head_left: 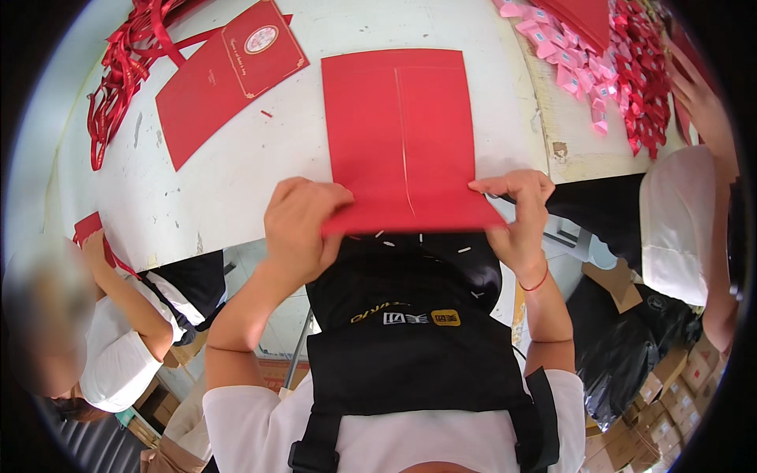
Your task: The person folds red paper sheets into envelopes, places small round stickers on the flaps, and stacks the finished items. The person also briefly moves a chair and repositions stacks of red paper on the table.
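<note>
A large red paper bag (402,134) lies flat on the white table in front of me, a pale seam running down its middle. Its near end is bent up along the table's front edge. At that end's left corner my left hand (303,225) pinches the paper between thumb and fingers. My right hand (516,213) grips the opposite corner, thumb below and fingers on top. A red string circles my right wrist.
A printed red bag (233,83) and a heap of red ribbons (130,71) lie at the far left. Pink and red bow-like pieces (579,67) pile up at the far right. A person (126,331) works at left, another (686,213) at right. Cardboard boxes (654,418) stand below right.
</note>
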{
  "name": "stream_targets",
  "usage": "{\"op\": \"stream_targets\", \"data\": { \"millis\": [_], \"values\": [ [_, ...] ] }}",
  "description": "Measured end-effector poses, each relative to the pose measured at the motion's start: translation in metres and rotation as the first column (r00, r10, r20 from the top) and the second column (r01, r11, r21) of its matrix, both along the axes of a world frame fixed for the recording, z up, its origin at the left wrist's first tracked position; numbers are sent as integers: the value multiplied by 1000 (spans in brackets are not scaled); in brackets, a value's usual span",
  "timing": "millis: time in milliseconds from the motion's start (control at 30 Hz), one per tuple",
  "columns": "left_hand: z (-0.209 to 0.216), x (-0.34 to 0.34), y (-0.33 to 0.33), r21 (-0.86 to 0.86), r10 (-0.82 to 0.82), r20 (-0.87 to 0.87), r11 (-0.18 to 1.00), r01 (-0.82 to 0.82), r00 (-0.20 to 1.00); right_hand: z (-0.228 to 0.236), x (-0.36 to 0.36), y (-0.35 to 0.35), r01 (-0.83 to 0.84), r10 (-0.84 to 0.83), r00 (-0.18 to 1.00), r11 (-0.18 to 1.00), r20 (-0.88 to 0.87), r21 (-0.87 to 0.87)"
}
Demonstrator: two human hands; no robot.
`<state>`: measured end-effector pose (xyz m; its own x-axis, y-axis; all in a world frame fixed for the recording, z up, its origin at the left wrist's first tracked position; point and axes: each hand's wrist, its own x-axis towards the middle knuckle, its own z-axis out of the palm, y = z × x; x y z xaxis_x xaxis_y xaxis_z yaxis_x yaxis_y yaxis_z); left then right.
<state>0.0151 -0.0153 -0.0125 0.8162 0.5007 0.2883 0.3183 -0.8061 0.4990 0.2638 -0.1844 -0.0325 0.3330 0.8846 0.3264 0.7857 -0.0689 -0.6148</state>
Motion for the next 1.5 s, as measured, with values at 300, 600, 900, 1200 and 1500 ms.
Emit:
{"op": "stream_targets", "data": {
  "millis": [300, 600, 900, 1200, 1500],
  "values": [
    [15, 42, 25, -441, 245, -154, 850, -289, 957, 10, -9, 37, 189, -201, 969, 977, -142, -93],
    [-2, 125, 22, 303, -344, 82, 903, 306, 935, 14, 1, 39, 87, -107, 983, 987, -150, -135],
    [-27, 139, 22, 69, -359, 134, 933, 353, 924, 21, 4, 40, 15, -27, 996, 990, -81, -142],
    [-29, 137, 17, 303, -320, 35, 906, 296, 947, 10, -7, 38, 73, -73, 997, 996, -1, -45],
    [-26, 77, 49, 224, -80, -21, 971, 83, 997, 7, -5, 35, 60, -59, 998, 994, 8, -87]
  ]
}}
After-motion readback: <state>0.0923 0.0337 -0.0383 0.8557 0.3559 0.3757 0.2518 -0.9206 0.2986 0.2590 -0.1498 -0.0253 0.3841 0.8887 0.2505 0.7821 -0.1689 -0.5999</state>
